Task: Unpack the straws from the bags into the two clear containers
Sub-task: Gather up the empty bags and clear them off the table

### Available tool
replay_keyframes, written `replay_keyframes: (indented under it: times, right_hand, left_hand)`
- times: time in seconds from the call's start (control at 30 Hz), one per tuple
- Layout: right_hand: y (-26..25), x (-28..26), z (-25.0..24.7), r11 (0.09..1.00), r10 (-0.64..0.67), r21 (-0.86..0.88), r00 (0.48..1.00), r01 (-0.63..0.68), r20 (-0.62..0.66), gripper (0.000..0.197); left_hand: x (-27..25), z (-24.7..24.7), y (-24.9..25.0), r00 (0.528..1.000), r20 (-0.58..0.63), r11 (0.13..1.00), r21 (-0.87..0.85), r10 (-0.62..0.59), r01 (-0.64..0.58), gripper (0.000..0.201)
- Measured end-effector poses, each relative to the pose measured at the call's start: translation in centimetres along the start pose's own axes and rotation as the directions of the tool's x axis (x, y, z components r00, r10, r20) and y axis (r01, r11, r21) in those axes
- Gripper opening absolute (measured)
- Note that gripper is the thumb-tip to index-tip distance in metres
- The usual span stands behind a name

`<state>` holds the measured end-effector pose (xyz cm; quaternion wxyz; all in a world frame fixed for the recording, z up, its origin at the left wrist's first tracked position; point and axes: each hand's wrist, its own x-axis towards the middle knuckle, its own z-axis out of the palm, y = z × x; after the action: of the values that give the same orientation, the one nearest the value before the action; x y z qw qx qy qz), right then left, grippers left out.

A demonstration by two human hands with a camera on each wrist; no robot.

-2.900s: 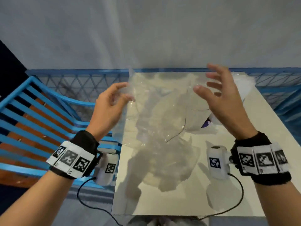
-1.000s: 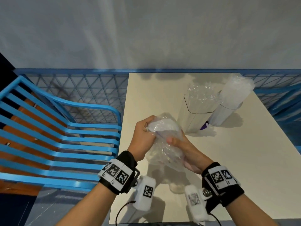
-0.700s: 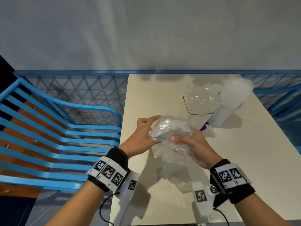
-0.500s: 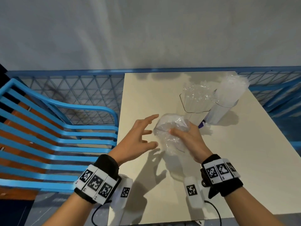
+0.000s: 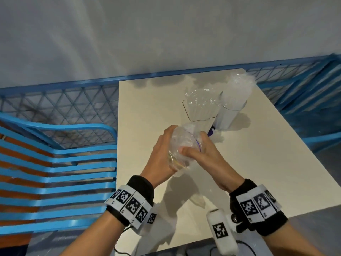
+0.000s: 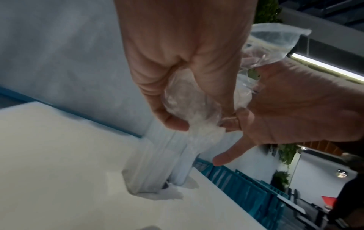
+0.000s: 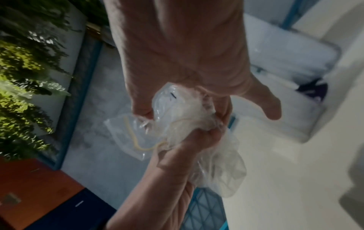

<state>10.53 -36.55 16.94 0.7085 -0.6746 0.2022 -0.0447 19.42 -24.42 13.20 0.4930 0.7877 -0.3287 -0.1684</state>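
Note:
Both hands squeeze an empty clear plastic bag (image 5: pixel 183 146) into a crumpled ball above the middle of the cream table (image 5: pixel 258 163). My left hand (image 5: pixel 162 152) wraps it from the left, fingers curled round it. The right hand (image 5: pixel 201 154) grips it from the right with thumb and fingers. In the right wrist view a loose flap of the bag (image 7: pixel 128 132) with a yellowish cord sticks out. Behind the hands stand a square clear container (image 5: pixel 200 106) and a round clear container (image 5: pixel 233 102), both full of white straws.
A small purple scrap (image 5: pixel 211 132) lies at the foot of the containers. A blue slatted chair (image 5: pixel 60 172) stands left of the table. Blue mesh railing (image 5: pixel 60 102) runs behind it and along the right side, in front of a grey wall.
The bag, spread wide between the hands earlier, is now balled up. Half a second ago the left hand was off it with fingers spread; now it grips the ball again.

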Motion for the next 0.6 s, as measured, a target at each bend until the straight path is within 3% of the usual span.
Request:
replay_keyframes:
  times: [0.13, 0.23, 0.37, 0.53, 0.6]
  right_hand:
    - [0.0, -0.9, -3.4, 0.984, -0.057, -0.172, 0.991, 0.036, -0.119, 0.049]
    - [-0.3, -2.1, -8.1, 0.953, -0.025, -0.301, 0.980, -0.036, -0.198, 0.049]
    - [0.2, -4.6, -15.0, 1.000, 0.023, 0.006, 0.987, -0.023, -0.159, 0.047]
    - [2.2, -7.8, -26.1, 0.995, -0.018, 0.088, 0.968, 0.042, -0.252, 0.054]
    - [2.9, -9.0, -31.8, 0.994, -0.035, 0.090, 0.957, 0.063, -0.290, 0.053]
  left_hand:
    - [1.5, 3.1, 3.1, 0.998, 0.061, 0.995, -0.096, -0.029, 0.034, 0.071]
    - [2.5, 5.5, 5.7, 0.989, 0.147, 0.994, -0.104, -0.003, 0.018, 0.074]
    - [3.9, 10.2, 9.6, 0.957, 0.290, 0.992, -0.129, 0.028, 0.010, 0.085]
    - [4.6, 19.9, 14.2, 0.890, 0.456, 0.967, -0.211, -0.029, 0.140, 0.105]
    - [5.0, 24.6, 16.2, 0.891, 0.453, 0.977, -0.180, -0.021, 0.114, 0.104]
